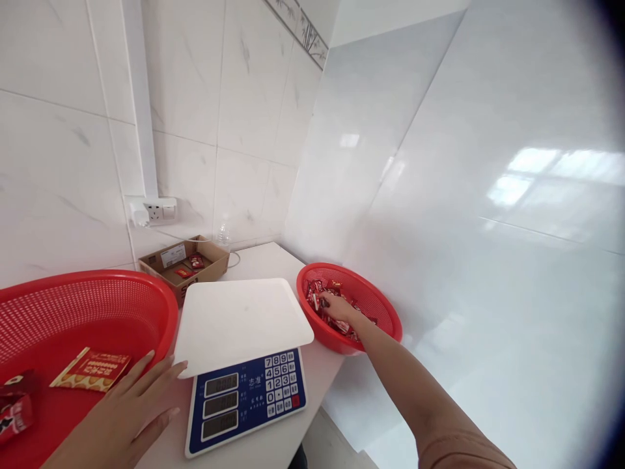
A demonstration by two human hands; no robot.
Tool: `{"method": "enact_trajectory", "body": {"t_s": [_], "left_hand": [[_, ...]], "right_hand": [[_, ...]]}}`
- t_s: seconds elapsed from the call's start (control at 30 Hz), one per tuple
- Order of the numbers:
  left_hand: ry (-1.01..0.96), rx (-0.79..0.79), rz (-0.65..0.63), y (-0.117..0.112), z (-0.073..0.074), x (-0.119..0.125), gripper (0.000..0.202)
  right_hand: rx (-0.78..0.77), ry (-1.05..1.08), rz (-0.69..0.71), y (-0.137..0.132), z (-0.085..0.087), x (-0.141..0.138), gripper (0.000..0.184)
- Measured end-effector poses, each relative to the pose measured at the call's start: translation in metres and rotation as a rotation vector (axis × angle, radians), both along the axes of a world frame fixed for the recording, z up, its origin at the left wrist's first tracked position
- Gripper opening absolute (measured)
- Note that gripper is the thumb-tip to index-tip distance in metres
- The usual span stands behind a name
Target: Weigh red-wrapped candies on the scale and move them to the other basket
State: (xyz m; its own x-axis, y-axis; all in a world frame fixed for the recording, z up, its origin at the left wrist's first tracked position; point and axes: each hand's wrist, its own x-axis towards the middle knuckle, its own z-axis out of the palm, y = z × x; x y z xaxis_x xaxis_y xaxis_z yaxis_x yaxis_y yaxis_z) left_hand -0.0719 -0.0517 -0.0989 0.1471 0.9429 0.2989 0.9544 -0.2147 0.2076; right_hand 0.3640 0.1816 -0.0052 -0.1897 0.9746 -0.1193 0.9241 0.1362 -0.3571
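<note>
My right hand (336, 307) reaches into a red plastic basket (375, 305) at the right, among small red-wrapped snack packets (342, 326). Its fingers are curled down at the packets; what they grip, if anything, is too small to name. My left hand (124, 410) lies with fingers stretched and apart, by the rim of a larger red basket (146, 306) at the left. Inside that basket are a red and yellow snack packet (95, 369) and some darker red packets (14, 407). Between both hands stands a digital scale (249, 397) with a bare white pan (244, 319).
Behind the scale is a cardboard box (215, 258) with a couple of red packets inside. A clear plastic bottle (223, 236) stands beside it near the wall. A cable runs from the wall socket (156, 212). The white table (263, 253) meets tiled walls.
</note>
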Motion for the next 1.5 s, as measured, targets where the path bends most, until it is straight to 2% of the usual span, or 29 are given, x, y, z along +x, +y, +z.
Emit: {"method": "enact_trajectory", "body": {"t_s": [0.2, 0.4, 0.5, 0.63, 0.77, 0.9, 0.97, 1.07, 1.2, 1.37, 1.5], "left_hand": [[0.017, 0.013, -0.013, -0.003, 0.003, 0.002, 0.052], [0.051, -0.043, 0.003, -0.005, 0.019, 0.01, 0.049], [0.072, -0.036, -0.004, -0.008, 0.033, 0.014, 0.049], [0.08, -0.05, -0.036, -0.012, 0.052, 0.021, 0.048], [0.049, -0.048, -0.029, -0.016, 0.067, 0.028, 0.047], [0.009, -0.073, 0.004, -0.021, 0.079, 0.034, 0.047], [0.01, -0.115, 0.009, -0.023, 0.085, 0.036, 0.047], [0.004, -0.178, 0.0, -0.025, 0.091, 0.038, 0.045], [-0.039, -0.157, -0.03, -0.025, 0.091, 0.037, 0.044], [-0.041, -0.154, -0.042, -0.024, 0.09, 0.038, 0.044], [0.009, -0.214, -0.007, -0.024, 0.093, 0.039, 0.046]], "right_hand": [[0.057, 0.185, -0.099, -0.011, 0.024, 0.002, 0.047], [0.152, 0.299, -0.094, -0.022, 0.047, -0.02, 0.037], [0.221, 0.334, -0.037, -0.027, 0.061, -0.043, 0.033], [0.261, 0.28, 0.179, -0.039, 0.072, -0.087, 0.027], [0.161, 0.08, 0.361, -0.055, 0.067, -0.134, 0.02], [0.085, -0.018, 0.438, -0.062, 0.059, -0.164, 0.041], [0.089, -0.032, 0.441, -0.062, 0.06, -0.169, 0.049], [0.095, -0.072, 0.408, -0.059, 0.065, -0.169, 0.052], [0.101, -0.149, 0.358, -0.054, 0.064, -0.166, 0.056], [0.16, -0.199, 0.326, -0.05, 0.052, -0.168, 0.039], [0.243, -0.19, 0.335, -0.053, 0.052, -0.18, 0.023]]}}
